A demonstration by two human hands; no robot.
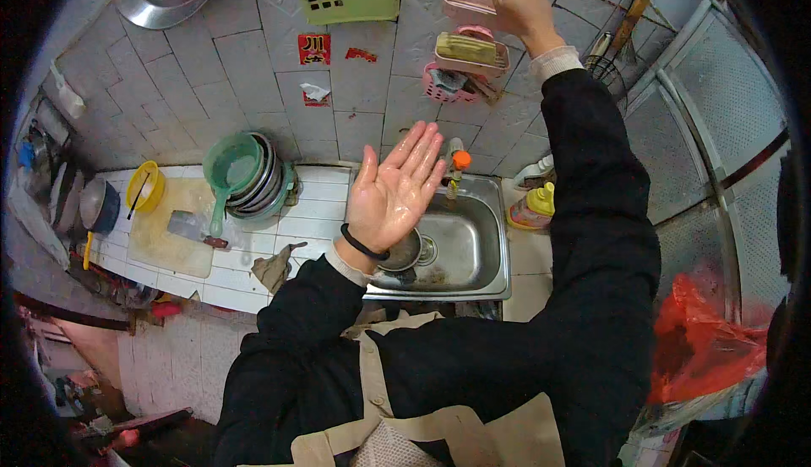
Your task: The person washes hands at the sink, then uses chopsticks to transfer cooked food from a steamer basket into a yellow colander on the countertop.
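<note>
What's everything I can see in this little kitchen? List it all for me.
sink: one, steel, set in the tiled counter
small bowl: one, metal, inside the sink
soap dishes: three, pink, stacked on the wall
bottle: one, yellow cap, right of the sink
stacked bowls: several, metal, left of the sink
ladle: one, green, on the stacked bowls
cutting board: one, pale, on the counter
cleaver: one, on the cutting board
yellow bowl: one, by the board
red bag: one, lower right
left hand: open, palm up, wet, over the sink
right hand: reaching into the top soap dish
</note>
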